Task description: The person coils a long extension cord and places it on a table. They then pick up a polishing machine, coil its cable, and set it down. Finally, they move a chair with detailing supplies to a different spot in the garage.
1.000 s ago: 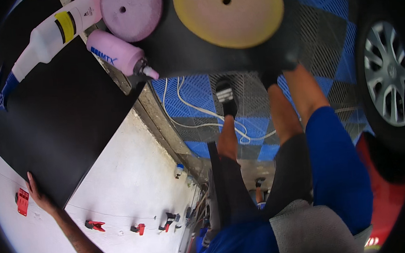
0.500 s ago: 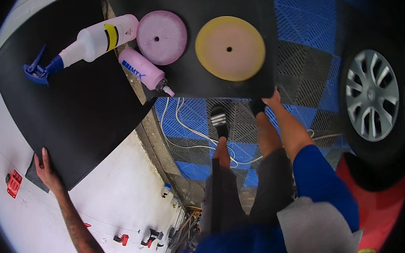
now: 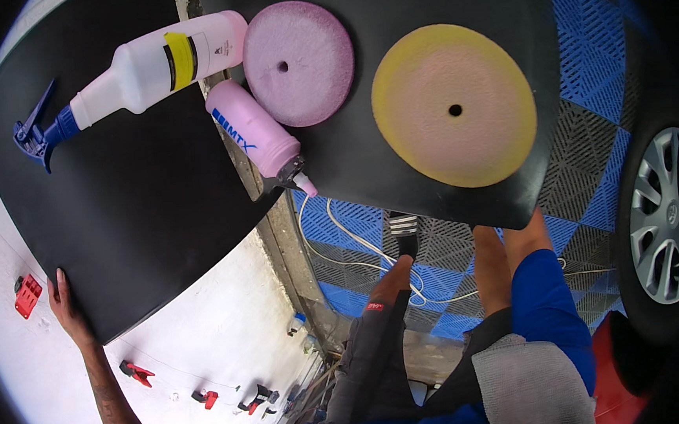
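Note:
My left hand [image 3: 69, 313] grips the lower left edge of a wide black panel [image 3: 133, 250], its fingers showing along the rim. At the panel's near right corner is my right hand [image 3: 538, 222], its fingers hidden by the board. Lying on top are a white spray bottle [image 3: 145, 72] with a blue trigger and a pink squeeze bottle [image 3: 251, 131] with a pointed nozzle. Beside them rest a round pink polishing pad [image 3: 306, 65] and a larger yellow-rimmed polishing pad [image 3: 452, 137], each with a centre hole. A narrow gap splits the panel beneath the bottles.
Blue and grey floor tiles [image 3: 588, 45] lie under my feet, with a pale cable [image 3: 373, 249] looped across them. A car wheel [image 3: 658, 213] and red bodywork stand at right. Red clamps [image 3: 137, 373] hang by the white wall at left. A grey towel [image 3: 533, 383] drapes near my right arm.
The panel and everything on it appear larger, and its right part has shifted right and nearer. My right hand, partly visible at the corner before, is now mostly covered by it.

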Motion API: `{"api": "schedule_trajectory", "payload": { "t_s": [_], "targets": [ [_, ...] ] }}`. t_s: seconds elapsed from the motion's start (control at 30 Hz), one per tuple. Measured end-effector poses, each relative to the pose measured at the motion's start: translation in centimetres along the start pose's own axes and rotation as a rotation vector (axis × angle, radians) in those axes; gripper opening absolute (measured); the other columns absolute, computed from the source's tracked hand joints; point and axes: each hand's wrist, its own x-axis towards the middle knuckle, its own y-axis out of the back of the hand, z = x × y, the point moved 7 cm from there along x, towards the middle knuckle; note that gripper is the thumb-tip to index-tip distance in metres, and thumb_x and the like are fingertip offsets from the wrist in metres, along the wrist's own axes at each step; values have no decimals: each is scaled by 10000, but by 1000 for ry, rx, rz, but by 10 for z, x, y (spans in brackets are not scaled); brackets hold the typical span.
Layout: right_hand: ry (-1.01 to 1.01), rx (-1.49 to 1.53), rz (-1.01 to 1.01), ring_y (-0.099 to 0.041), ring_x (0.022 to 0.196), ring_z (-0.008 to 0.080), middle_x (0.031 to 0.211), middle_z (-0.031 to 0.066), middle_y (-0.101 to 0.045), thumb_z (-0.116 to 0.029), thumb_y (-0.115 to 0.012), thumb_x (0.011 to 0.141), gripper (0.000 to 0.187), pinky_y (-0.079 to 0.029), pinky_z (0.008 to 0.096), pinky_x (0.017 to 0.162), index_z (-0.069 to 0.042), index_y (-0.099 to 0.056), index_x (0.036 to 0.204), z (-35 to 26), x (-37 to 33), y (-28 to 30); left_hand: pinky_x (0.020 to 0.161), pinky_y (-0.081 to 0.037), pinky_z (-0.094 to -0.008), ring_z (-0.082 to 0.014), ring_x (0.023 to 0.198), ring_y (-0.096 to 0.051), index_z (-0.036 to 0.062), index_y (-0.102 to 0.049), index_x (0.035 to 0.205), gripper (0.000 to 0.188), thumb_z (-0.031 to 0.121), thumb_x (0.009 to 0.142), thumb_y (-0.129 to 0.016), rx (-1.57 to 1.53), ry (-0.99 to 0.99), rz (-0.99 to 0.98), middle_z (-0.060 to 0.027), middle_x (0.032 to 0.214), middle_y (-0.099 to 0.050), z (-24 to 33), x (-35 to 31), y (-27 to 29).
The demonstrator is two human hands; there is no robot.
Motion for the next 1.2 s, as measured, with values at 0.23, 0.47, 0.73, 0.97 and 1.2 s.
{"api": "schedule_trajectory", "payload": {
  "t_s": [0.23, 0.47, 0.73, 0.97, 1.2],
  "targets": [
    [60, 838, -316, -642, 858, 236, 993, 209, -653, -337, -632, 849, 475, -507, 359, 785, 75, -593, 1083, 9, -49, 27, 892, -432, -252, -157, 997, -560, -87, -477, 1272, 545, 316, 931, -610, -176, -2, -129, -124, 1129, -588, 9, 24, -36],
    [249, 226, 100, -618, 807, 199, 942, 135, -650, -298, -707, 816, 415, -493, 358, 748, 35, -583, 1032, -136, -275, 187, 776, -475, -261, -144, 881, -599, -78, -518, 1208, 536, 353, 911, -636, -282, 3, -137, -115, 1010, -641, 45, -12, -32],
    [510, 142, -241, -621, 763, 197, 891, 117, -634, -385, -725, 807, 534, -507, 348, 713, -1, -538, 1127, -317, -418, 103, 816, -486, -388, -314, 915, -650, -44, -556, 1181, 556, 417, 879, -630, -256, -99, -38, -212, 974, -665, 50, -15, -19],
    [606, -458, -402, -644, 916, 291, 984, 152, -671, -502, -701, 764, 620, -498, 381, 811, -31, -612, 1158, -382, -446, 128, 865, -476, -409, -389, 1004, -624, -66, -547, 1197, 593, 408, 855, -646, -367, -49, -61, -253, 1057, -647, 48, -24, -21],
    [290, -375, -175, -616, 528, 212, 674, 110, -631, -385, -691, 797, 382, -483, 360, 460, -19, -638, 892, -368, -383, 325, 754, -467, -440, -392, 815, -613, -52, -638, 916, 543, 472, 787, -700, -468, 58, -56, -242, 870, -654, 29, -21, -33]
  ]
}}
